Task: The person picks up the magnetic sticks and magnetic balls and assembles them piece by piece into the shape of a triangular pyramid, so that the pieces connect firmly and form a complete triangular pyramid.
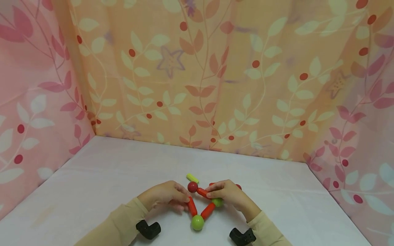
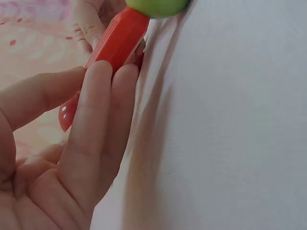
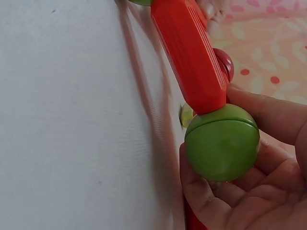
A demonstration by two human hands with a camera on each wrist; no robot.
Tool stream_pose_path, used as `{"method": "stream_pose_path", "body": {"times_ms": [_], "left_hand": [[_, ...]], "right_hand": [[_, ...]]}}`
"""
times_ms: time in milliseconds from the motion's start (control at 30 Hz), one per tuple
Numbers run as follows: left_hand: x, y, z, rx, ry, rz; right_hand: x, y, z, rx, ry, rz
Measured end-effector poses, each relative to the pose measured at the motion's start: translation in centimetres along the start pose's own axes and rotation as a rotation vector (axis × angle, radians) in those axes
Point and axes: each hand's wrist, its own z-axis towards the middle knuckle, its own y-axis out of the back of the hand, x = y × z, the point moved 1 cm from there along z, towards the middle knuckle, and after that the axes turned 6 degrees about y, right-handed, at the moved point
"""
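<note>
Red rods and balls are joined into a bent chain on the white tabletop. My left hand (image 1: 170, 195) pinches the upper end of the left red rod (image 1: 192, 206), which a green ball (image 1: 197, 222) joins to another red rod (image 1: 208, 211). In the left wrist view, thumb and fingertips meet on that left rod (image 2: 120, 38). My right hand (image 1: 231, 195) pinches a short-looking red rod (image 1: 202, 192) between a red ball (image 1: 192, 187) and a second green ball (image 1: 217, 202). That second green ball (image 3: 222, 143) sits against the fingers in the right wrist view.
A yellow-green rod (image 1: 192, 178) lies behind the red ball. Beyond the right hand, another red ball (image 1: 238, 187) and a red piece are partly hidden. Patterned cloth walls (image 1: 197, 85) border the white table (image 1: 129, 164). Black wrist devices (image 1: 148, 229) are on both wrists.
</note>
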Motion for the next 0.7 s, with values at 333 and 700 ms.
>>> {"method": "stream_pose_path", "body": {"times_ms": [333, 700], "left_hand": [[-0.01, -0.20, 0.18, 0.009, -0.050, -0.024], [0.05, -0.40, 0.03, 0.036, -0.047, -0.083]], "right_hand": [[-0.26, -0.08, 0.20, -0.076, -0.040, 0.031], [-0.37, -0.15, 0.28, -0.092, -0.037, 0.043]]}}
